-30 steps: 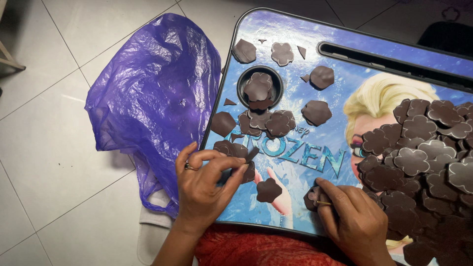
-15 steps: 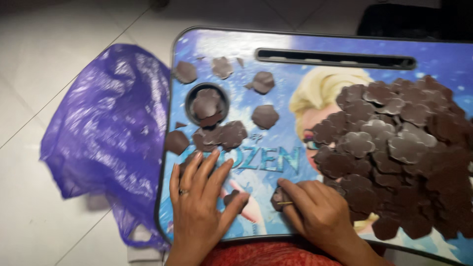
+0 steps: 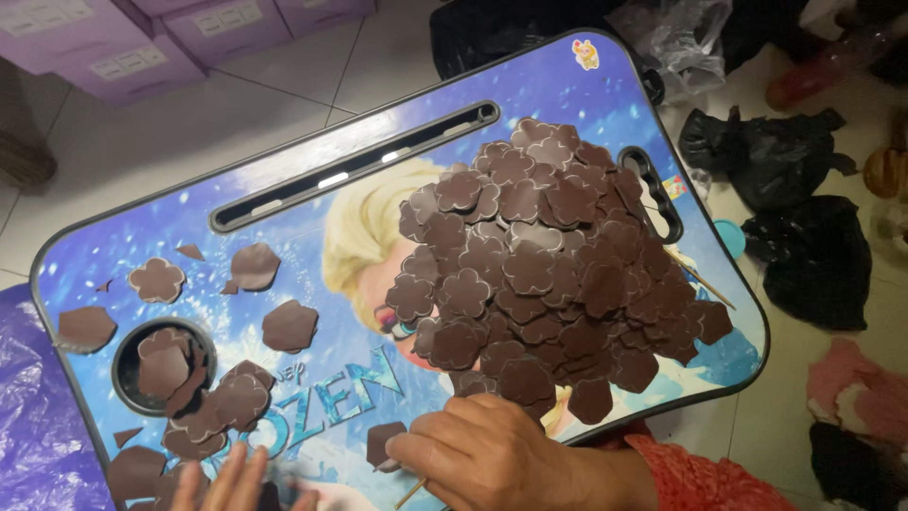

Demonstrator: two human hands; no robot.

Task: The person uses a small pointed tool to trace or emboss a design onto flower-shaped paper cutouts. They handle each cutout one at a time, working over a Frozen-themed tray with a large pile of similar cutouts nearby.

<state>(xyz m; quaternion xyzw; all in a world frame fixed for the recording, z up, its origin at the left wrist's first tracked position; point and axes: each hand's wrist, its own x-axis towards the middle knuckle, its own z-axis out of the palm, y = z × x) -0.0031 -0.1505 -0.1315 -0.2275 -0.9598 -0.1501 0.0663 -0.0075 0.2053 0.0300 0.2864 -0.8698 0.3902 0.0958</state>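
Two hands: both low at the near edge of the lap tray's tabletop (image 3: 605, 132), a blue rounded-corner board w/ cartoon print.
Right hand (image 3: 492, 454): near edge, about centre; fingers curled together, tips pressing a single brown flower-shaped cut-out (image 3: 383, 440); a thin wooden stick (image 3: 411, 492) pokes out under the hand. Cannot tell if the stick is pinched or just lying beneath.
Left hand (image 3: 232, 483): near-left corner, blurred; fingers look spread flat on the tabletop, touching the loose pieces there. Grip unclear, cannot tell if it holds anything.
Big pile of brown flower-shaped cut-outs (image 3: 549, 265): heaped over the right half of the tabletop, from far-right area down to the near edge, just beside the right hand's knuckles.
Round cup recess (image 3: 128, 364): left edge of the tabletop, a few brown pieces inside it and spilling over its near rim.
Scattered brown pieces (image 3: 288, 326): left half, btwn the recess and the pile; some whole flowers, some trimmed scraps.
Long slot (image 3: 355, 170): along the far edge.
Handle cut-out (image 3: 657, 194): right edge, partly covered by the pile.
Purple plastic bag (image 3: 33, 435): on the floor, touching the left edge of the tray.
Black plastic bags (image 3: 804, 208): on the floor off the right edge.
Lilac cartons (image 3: 142, 38): floor, beyond the far-left corner.
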